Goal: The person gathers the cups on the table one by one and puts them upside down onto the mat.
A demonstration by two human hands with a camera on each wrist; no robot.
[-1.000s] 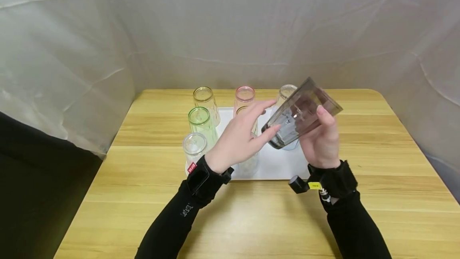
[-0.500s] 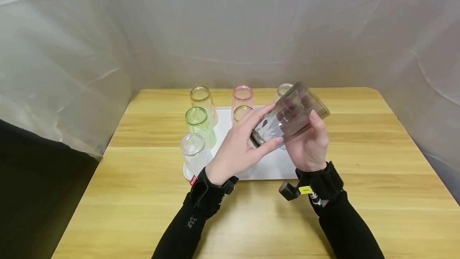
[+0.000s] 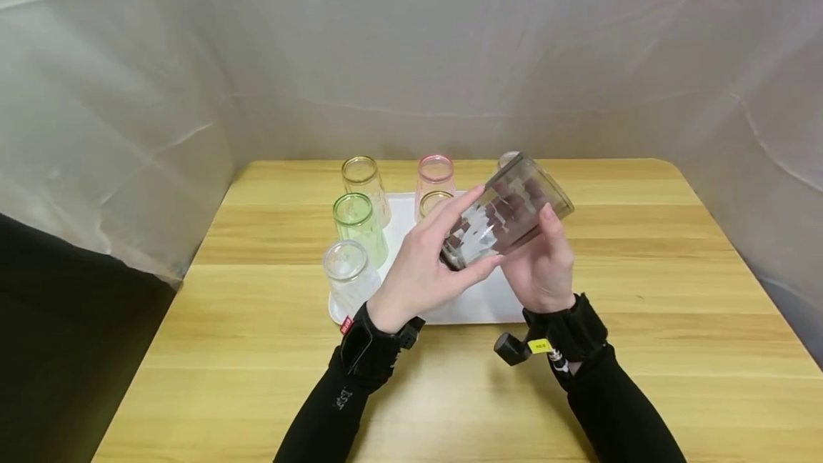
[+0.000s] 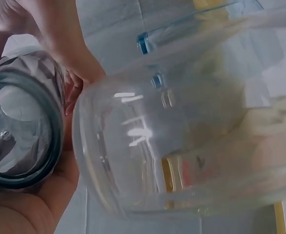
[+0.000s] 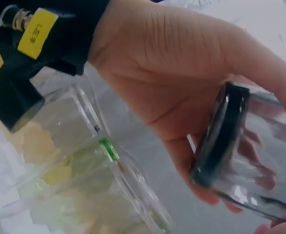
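A smoky grey drinking glass (image 3: 514, 209) is held tilted in the air over the white tray (image 3: 476, 309). My left hand (image 3: 414, 274) grips its lower left end, thumb below and fingers above. On the other side my right hand (image 3: 543, 270) holds the glass near its upper right end, with the thumb on the side wall. The right wrist view shows the dark thick end of the glass (image 5: 223, 136) beside the right palm. Part of the right hand's fingers shows only through the glass.
Left of the hands stand a clear glass (image 3: 347, 263), a green glass (image 3: 353, 213) and a yellow-rimmed glass (image 3: 361, 173). Behind them are a pink glass (image 3: 437, 171), an amber-rimmed glass (image 3: 436, 200) and another clear glass (image 3: 506, 158), partly hidden. A large clear glass (image 4: 133, 126) fills the left wrist view.
The grey glass has moved left and slightly down with my right hand and tilted flatter. My left hand has closed further around its lower end.
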